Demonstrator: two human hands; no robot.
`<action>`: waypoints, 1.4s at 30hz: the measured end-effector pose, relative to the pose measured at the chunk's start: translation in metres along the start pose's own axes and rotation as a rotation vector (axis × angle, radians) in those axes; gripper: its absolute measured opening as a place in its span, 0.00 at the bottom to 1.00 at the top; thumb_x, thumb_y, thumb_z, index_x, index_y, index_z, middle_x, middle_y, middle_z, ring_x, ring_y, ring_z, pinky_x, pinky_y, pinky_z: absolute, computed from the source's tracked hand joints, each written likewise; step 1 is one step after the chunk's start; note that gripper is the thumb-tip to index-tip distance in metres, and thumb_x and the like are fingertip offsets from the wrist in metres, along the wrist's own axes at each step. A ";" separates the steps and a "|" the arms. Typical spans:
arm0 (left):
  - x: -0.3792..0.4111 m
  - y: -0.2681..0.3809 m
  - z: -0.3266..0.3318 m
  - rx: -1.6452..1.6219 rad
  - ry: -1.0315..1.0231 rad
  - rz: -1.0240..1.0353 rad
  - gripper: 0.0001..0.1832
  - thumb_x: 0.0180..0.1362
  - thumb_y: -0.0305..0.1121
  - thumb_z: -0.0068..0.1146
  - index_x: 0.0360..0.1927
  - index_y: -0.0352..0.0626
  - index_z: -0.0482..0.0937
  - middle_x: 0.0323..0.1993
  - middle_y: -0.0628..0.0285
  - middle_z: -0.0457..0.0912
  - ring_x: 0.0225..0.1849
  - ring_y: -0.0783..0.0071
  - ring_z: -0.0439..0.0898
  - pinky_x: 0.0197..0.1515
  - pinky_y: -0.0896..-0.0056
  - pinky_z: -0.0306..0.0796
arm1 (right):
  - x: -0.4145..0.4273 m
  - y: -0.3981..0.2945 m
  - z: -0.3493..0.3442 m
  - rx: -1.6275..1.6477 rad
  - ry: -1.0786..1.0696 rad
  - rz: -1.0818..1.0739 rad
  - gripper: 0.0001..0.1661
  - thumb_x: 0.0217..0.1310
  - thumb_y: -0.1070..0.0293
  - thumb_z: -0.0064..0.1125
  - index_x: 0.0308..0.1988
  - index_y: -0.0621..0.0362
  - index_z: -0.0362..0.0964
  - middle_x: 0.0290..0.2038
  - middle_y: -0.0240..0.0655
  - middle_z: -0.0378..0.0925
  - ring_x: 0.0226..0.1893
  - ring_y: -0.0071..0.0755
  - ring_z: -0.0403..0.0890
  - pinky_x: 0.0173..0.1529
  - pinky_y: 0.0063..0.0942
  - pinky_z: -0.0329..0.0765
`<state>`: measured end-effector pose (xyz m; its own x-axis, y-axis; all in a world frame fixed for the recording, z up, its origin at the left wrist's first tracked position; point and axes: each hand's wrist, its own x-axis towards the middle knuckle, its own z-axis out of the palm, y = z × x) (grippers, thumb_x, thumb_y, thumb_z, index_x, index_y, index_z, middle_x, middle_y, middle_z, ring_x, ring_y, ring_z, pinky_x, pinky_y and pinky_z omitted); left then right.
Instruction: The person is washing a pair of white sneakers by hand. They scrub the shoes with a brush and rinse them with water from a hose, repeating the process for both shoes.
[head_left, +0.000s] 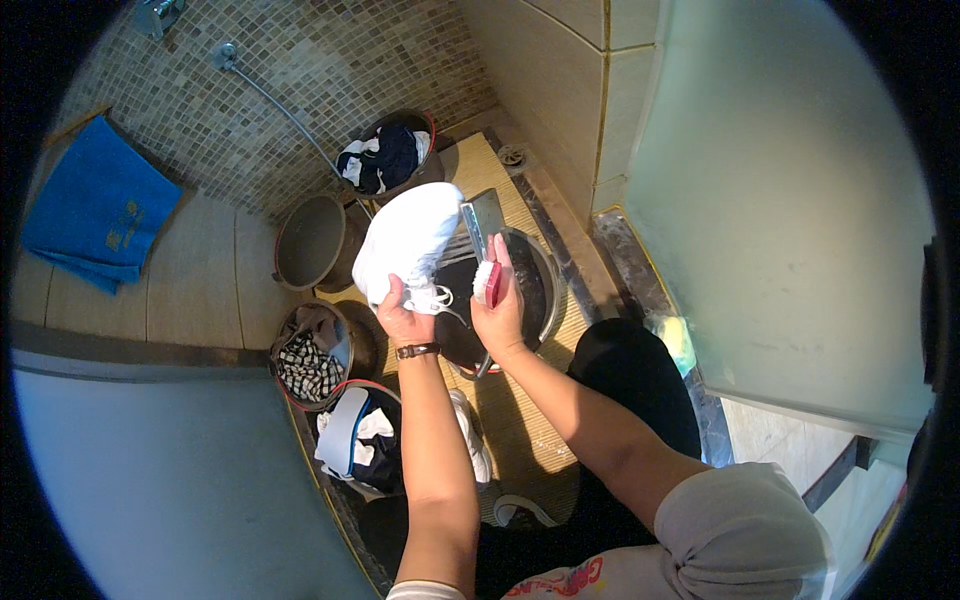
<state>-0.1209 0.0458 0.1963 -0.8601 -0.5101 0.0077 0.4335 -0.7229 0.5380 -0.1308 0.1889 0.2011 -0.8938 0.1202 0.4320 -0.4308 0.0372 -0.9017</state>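
Note:
My left hand (405, 319) grips a white shoe (412, 229) with white laces hanging loose near the wrist end. To its right, my right hand (499, 307) holds a scrub brush (488, 284) with a red back and white bristles, the bristles facing the shoe. Below both hands stands a dark round basin (553, 300) with a light rim. A flat rectangular board or plate (486, 217) shows just above my right fingertips; what supports it is hidden. The brush and the shoe are apart.
Buckets of clothes stand at the back (431, 146), left (279, 375) and lower left (394, 394); another bucket (311, 240) looks empty. A shower hose (289, 116) hangs by the mosaic wall. A blue towel (105, 202) hangs left. A frosted glass panel (780, 225) stands right.

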 end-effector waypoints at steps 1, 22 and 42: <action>0.002 0.000 -0.001 -0.056 -0.011 -0.022 0.24 0.59 0.31 0.53 0.57 0.32 0.66 0.55 0.53 0.73 0.56 0.57 0.72 0.61 0.53 0.63 | 0.002 0.001 -0.001 -0.030 0.014 -0.001 0.41 0.48 0.81 0.55 0.63 0.58 0.54 0.54 0.45 0.70 0.48 0.49 0.74 0.49 0.33 0.71; -0.001 -0.023 -0.042 -0.802 0.352 -0.160 0.27 0.68 0.45 0.26 0.62 0.38 0.61 0.63 0.53 0.63 0.64 0.54 0.62 0.66 0.47 0.54 | 0.004 0.010 -0.012 -0.662 -0.281 -0.375 0.43 0.45 0.77 0.55 0.59 0.21 0.64 0.25 0.28 0.61 0.29 0.32 0.69 0.33 0.31 0.63; -0.025 -0.023 -0.073 -0.747 0.404 -0.201 0.22 0.66 0.44 0.35 0.54 0.39 0.68 0.50 0.60 0.72 0.52 0.67 0.69 0.56 0.59 0.62 | -0.008 0.010 -0.006 -0.608 -0.406 -0.585 0.37 0.53 0.76 0.47 0.58 0.20 0.65 0.26 0.25 0.63 0.29 0.29 0.68 0.34 0.28 0.61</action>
<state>-0.0902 0.0412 0.1221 -0.8394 -0.3643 -0.4034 0.4687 -0.8610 -0.1976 -0.1274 0.1938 0.1889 -0.5803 -0.4327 0.6900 -0.7891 0.5083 -0.3449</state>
